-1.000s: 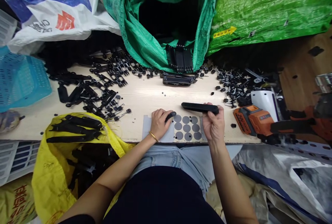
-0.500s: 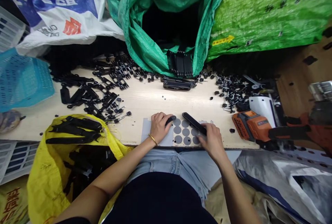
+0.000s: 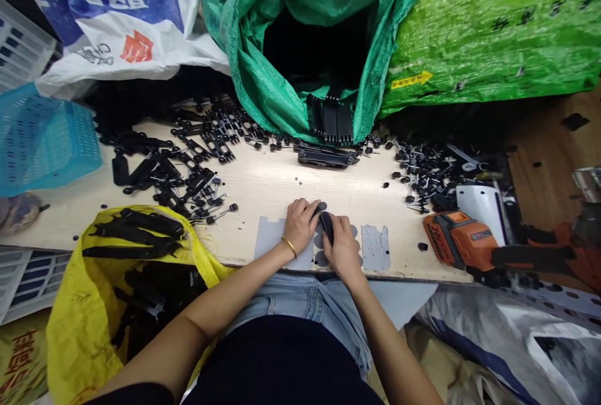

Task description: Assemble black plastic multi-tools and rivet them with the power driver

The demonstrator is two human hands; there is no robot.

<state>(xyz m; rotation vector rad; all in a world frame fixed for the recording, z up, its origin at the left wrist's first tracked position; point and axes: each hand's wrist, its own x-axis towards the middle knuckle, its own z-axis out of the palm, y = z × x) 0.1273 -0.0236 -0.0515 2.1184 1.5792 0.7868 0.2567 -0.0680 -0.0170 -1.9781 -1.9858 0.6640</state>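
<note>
In the head view, my left hand [image 3: 299, 227] is closed round a small black piece with a round end [image 3: 321, 206]; its fingers cover most of that piece. Close beside it, my right hand [image 3: 344, 246] grips a long black plastic part [image 3: 327, 225], whose rounded end points away from me toward the left hand. Whether the two pieces touch, I cannot tell. Beneath my hands lie a plain grey sheet [image 3: 268, 236], several dark grey discs [image 3: 321, 258], partly covered, and a scuffed grey sheet [image 3: 375, 247] to the right.
Black parts and bolts [image 3: 206, 186] are heaped at left, more bolts [image 3: 416, 167] at right. An orange cordless power tool [image 3: 462, 242] lies near the right edge. A green sack [image 3: 248, 79] stands behind, a yellow sack [image 3: 75, 305] front left, a blue basket [image 3: 51, 142] far left.
My right hand has moved left with the long black part, bringing it beside the left hand and uncovering the scuffed sheet. My left hand has shifted slightly right with its piece.
</note>
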